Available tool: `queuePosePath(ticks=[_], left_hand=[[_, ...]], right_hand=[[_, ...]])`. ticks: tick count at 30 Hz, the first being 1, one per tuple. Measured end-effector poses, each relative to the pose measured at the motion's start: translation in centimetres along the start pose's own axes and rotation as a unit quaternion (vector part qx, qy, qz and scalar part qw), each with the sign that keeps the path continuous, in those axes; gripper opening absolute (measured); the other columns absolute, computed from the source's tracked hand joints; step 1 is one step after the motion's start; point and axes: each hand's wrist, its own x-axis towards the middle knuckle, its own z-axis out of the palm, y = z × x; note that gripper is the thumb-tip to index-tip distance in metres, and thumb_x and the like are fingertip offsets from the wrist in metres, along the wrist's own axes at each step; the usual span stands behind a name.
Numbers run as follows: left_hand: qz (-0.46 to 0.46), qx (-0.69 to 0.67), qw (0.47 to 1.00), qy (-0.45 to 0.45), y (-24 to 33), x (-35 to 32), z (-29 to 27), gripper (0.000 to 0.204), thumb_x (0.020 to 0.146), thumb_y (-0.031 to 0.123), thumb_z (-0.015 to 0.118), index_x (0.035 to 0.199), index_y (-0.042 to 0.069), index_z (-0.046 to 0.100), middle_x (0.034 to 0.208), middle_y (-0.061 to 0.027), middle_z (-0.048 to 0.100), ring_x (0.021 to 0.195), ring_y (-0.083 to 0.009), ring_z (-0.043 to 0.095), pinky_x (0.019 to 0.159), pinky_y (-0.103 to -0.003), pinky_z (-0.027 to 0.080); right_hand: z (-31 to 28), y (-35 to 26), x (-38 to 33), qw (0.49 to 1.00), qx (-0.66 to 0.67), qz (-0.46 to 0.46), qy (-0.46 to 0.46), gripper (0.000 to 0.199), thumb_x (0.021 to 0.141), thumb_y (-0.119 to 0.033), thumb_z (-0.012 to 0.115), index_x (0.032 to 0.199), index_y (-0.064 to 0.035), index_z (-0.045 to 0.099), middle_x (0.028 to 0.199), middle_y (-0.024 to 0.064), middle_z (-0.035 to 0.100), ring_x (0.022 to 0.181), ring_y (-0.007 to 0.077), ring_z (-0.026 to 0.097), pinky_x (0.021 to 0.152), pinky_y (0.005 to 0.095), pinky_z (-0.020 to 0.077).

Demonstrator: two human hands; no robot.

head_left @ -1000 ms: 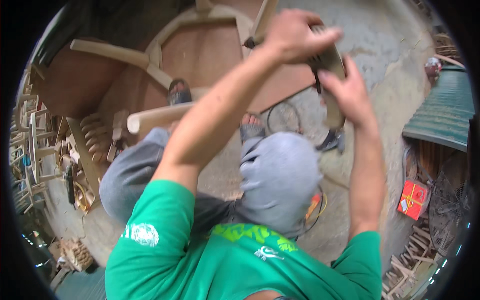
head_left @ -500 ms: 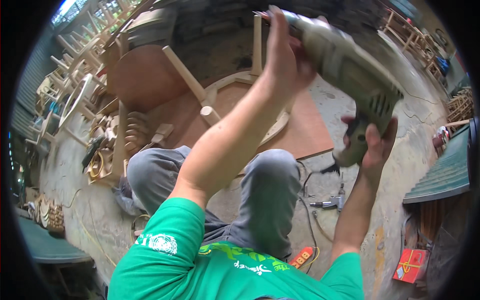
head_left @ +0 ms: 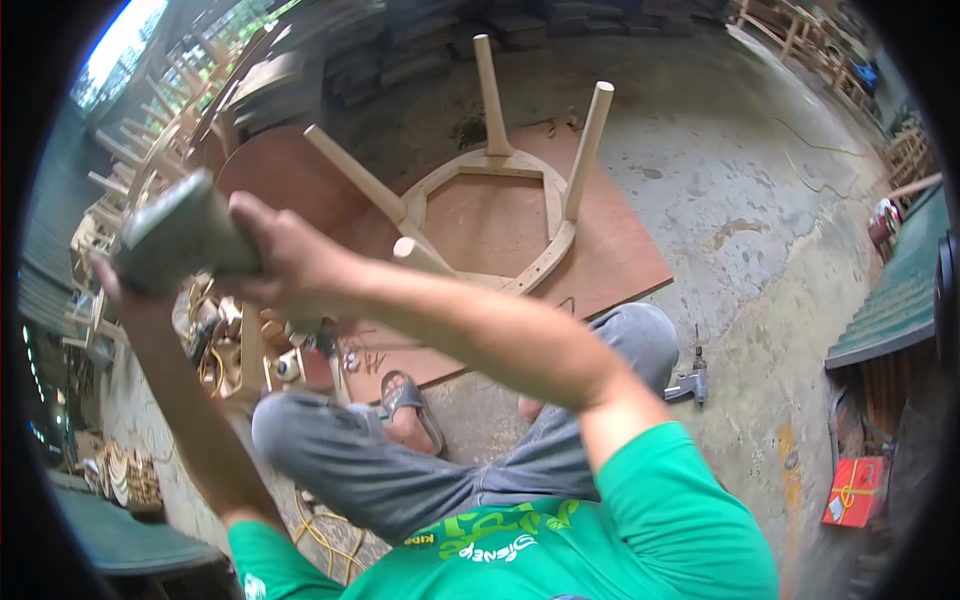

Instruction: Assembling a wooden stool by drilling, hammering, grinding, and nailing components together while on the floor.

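At the left, both my hands are raised around a power drill [head_left: 185, 240], a bulky grey-green body smeared by motion. My left hand [head_left: 132, 285] is closed against its lower left side, the fingers partly hidden behind it. From across my body, my right hand [head_left: 285, 245] grips its right end. The chuck and bit cannot be made out. Beyond my knees, a round pale wooden frame [head_left: 530, 280] lies with several tapered legs pointing up. Neither hand touches the frame.
Brown boards [head_left: 625, 245] lie under the frame. An air tool [head_left: 690, 385] rests by my right knee. A box of wooden parts and tools [head_left: 245, 350] stands at the left, near yellow cable [head_left: 325, 535]. Green corrugated surfaces [head_left: 890, 290] and a red box [head_left: 853, 490] are at the right.
My hands have swung the drill from upper right to the left, my right arm now crossing my body. The frame's right side and another leg have come into sight.
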Motion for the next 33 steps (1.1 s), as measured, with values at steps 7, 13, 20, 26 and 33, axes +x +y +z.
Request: queuePosePath(ticks=[7, 13, 20, 26, 33], left_hand=[[-0.152, -0.040, 0.984, 0.088, -5.0, 6.8, -12.5, 0.059, 0.093, 0.057, 0.048, 0.113, 0.003, 0.063, 0.116, -0.0150, 0.066, 0.112, -0.0348, 0.060, 0.103, -0.053, 0.044], [-0.099, -0.087, 0.990, -0.039, -13.6, 6.1, -14.8, 0.024, 0.094, 0.031, 0.059, 0.093, 0.007, 0.058, 0.095, -0.0116, 0.065, 0.099, -0.0280, 0.062, 0.099, -0.044, 0.046], [-0.103, -0.184, 0.964, -0.162, -26.5, 5.0, -19.7, 0.017, 0.090, 0.019, 0.060, 0.101, 0.008, 0.054, 0.085, -0.0068, 0.059, 0.085, -0.0216, 0.061, 0.094, -0.042, 0.047], [-0.211, -0.212, 0.950, -0.093, -36.3, 4.0, -20.7, 0.015, 0.084, 0.010, 0.064, 0.095, 0.005, 0.056, 0.085, -0.0096, 0.064, 0.083, -0.0222, 0.064, 0.081, -0.035, 0.052], [-0.273, -0.180, 0.944, -0.034, -37.9, 3.6, -22.1, 0.020, 0.082, 0.015, 0.072, 0.093, 0.007, 0.057, 0.084, -0.0091, 0.066, 0.076, -0.0200, 0.065, 0.071, -0.034, 0.054]], right_hand=[[5.1, 13.2, -5.1, 0.940, 0.202, 0.274, 0.024, 0.061, 0.081, -0.016, 0.073, 0.128, 0.0009, 0.038, 0.116, 0.0119, 0.058, 0.105, 0.0165, 0.057, 0.089, 0.0308, 0.0492], [2.2, 17.3, -11.6, 0.804, 0.399, 0.440, 0.025, 0.052, 0.085, -0.027, 0.069, 0.124, -0.0016, 0.045, 0.105, 0.0147, 0.061, 0.080, 0.0183, 0.065, 0.061, 0.0340, 0.0574], [2.1, 19.4, -23.9, 0.499, 0.703, 0.496, 0.101, 0.056, 0.095, -0.045, 0.054, 0.127, 0.0012, 0.050, 0.113, 0.0188, 0.060, 0.107, 0.0336, 0.061, 0.079, 0.0410, 0.0551], [0.9, 21.1, -29.7, 0.398, 0.721, 0.522, 0.221, 0.054, 0.091, -0.055, 0.057, 0.115, -0.0064, 0.057, 0.094, 0.0092, 0.047, 0.092, 0.0276, 0.054, 0.066, 0.0332, 0.0481], [1.5, 22.3, -31.0, 0.398, 0.717, 0.523, 0.233, 0.051, 0.094, -0.053, 0.055, 0.125, -0.0128, 0.053, 0.087, 0.0069, 0.045, 0.079, 0.0217, 0.049, 0.061, 0.0292, 0.0442]])
